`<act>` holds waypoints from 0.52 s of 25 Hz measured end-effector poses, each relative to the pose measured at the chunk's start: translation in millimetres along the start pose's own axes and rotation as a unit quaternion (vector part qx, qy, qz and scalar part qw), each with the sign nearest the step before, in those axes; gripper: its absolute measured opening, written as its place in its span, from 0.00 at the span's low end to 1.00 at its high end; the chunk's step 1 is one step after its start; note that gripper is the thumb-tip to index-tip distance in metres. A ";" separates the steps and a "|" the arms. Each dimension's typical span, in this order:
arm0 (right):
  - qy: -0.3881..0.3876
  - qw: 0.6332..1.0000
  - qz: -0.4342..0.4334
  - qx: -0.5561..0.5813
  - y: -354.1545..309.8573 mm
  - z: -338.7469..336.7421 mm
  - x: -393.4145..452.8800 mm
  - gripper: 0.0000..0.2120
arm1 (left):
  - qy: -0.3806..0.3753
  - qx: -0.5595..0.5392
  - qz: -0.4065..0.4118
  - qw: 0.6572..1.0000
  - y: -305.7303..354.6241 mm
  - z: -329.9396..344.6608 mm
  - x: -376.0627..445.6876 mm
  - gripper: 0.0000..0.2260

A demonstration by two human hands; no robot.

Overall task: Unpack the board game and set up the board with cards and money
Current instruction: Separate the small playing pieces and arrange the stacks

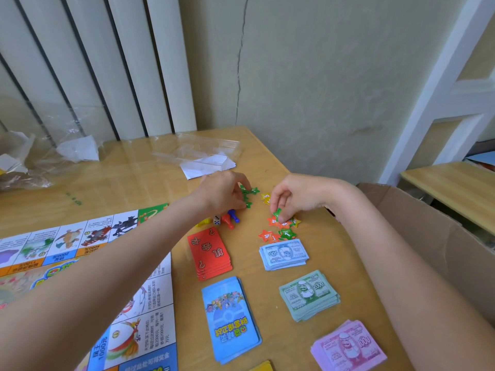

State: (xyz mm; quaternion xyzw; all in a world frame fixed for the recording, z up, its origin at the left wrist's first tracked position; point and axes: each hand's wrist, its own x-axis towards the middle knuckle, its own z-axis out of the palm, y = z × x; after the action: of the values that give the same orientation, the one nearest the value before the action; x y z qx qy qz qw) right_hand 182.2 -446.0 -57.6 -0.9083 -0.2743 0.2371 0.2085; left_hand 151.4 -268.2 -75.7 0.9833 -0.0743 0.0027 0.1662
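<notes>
Pink 1000 notes [348, 346]: stack at lower right of the frame, nearest the camera, on the table [134, 178].
Green 2000 notes [309, 294]: stack above the pink one.
Blue 500 notes [284, 254]: stack higher again.
Blue cards [231, 319]: pile left of the money.
Red cards [211, 253]: pile above the blue cards.
Game board [80, 263]: unfolded at lower left.
Left hand [225, 192]: fingers pinch green star tokens [247, 195] at frame centre.
Right hand [294, 196]: fingers clamped on one green star [277, 214], over loose orange stars [273, 228].
</notes>
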 end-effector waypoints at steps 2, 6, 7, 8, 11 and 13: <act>0.004 1.000 -0.006 -0.001 2.6 -2.0 -1.4 0.08 | 0.007 -0.042 -0.016 0.999 -2.7 0.2 2.3 0.14; 0.105 0.992 -0.035 0.061 6.3 -9.1 -1.4 0.08 | 0.093 -0.128 -0.052 0.986 -10.5 -7.6 10.9 0.11; 0.156 0.982 -0.043 0.100 7.0 -8.3 2.0 0.08 | 0.093 -0.119 -0.054 0.987 -12.6 -9.8 12.7 0.11; 0.201 0.969 -0.045 0.136 7.5 -5.3 6.5 0.07 | 0.074 -0.103 -0.053 0.991 -13.4 -10.9 13.6 0.12; 0.265 0.945 -0.010 0.189 7.9 8.5 22.6 0.07 | -0.045 -0.048 -0.049 0.997 -11.2 -6.6 16.9 0.18; 0.270 0.947 0.023 0.172 5.2 11.2 33.2 0.12 | -0.080 -0.019 -0.043 0.996 -9.1 -3.7 20.9 0.21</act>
State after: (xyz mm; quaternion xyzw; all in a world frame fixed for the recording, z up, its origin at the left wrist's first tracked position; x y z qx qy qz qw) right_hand 202.6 -427.3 -79.7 -0.8947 -0.1418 0.0314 0.4224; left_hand 173.5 -261.6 -74.6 0.9793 -0.0449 -0.0846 0.1784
